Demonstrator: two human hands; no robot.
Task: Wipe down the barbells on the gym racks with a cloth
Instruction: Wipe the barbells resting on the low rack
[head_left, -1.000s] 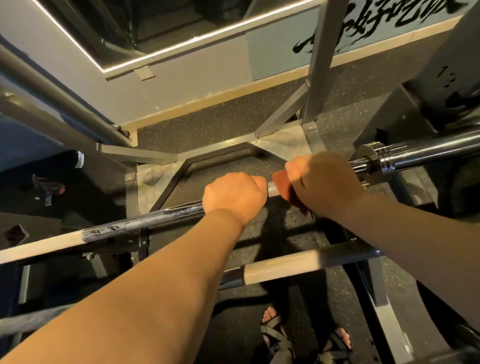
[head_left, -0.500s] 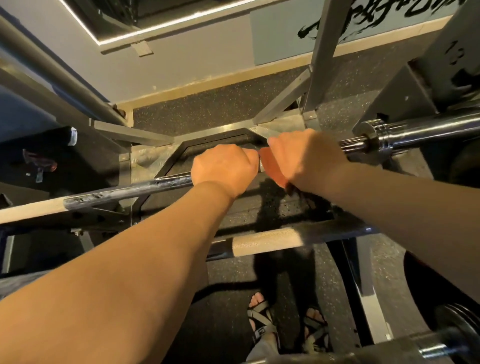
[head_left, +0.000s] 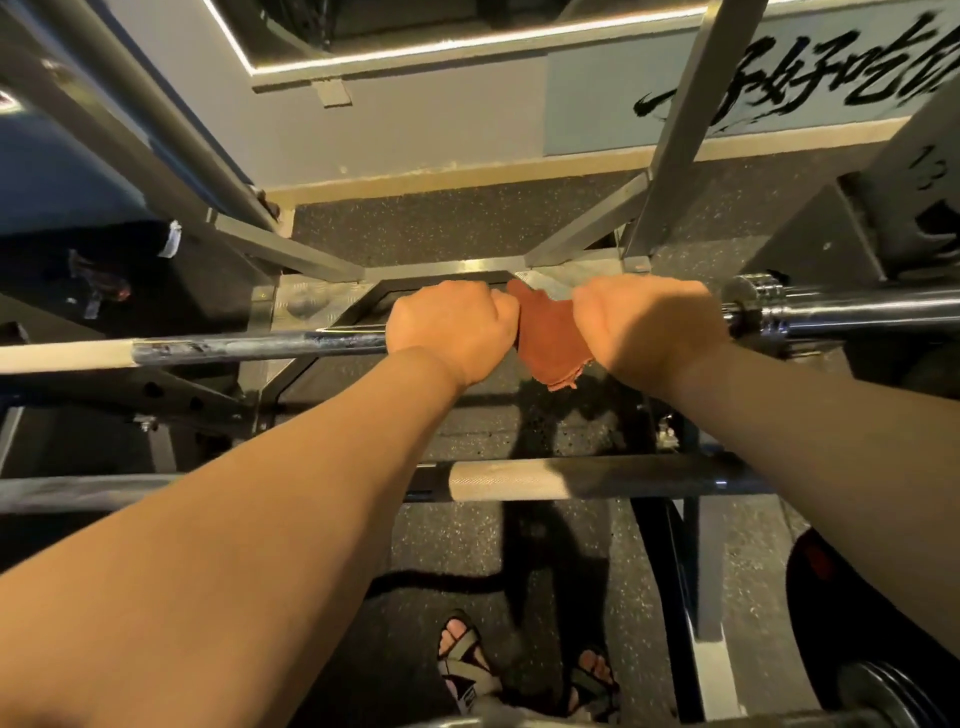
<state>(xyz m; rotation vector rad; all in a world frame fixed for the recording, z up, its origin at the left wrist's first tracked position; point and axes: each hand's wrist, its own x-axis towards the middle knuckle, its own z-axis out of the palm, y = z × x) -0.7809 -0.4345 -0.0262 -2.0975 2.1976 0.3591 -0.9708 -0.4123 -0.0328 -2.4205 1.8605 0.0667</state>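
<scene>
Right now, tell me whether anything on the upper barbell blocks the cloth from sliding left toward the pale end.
Yes: the left hand grips the upper barbell directly left of the cloth, which the right hand holds on the bar. Beyond that hand the shaft shows nothing on it.

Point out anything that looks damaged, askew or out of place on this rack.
Only the upper barbell: left of the left hand its dark finish looks scuffed and blotchy, perhaps worn or dirty. The cloth hangs from under the right hand, as wiping would need. Nothing looks askew.
</scene>
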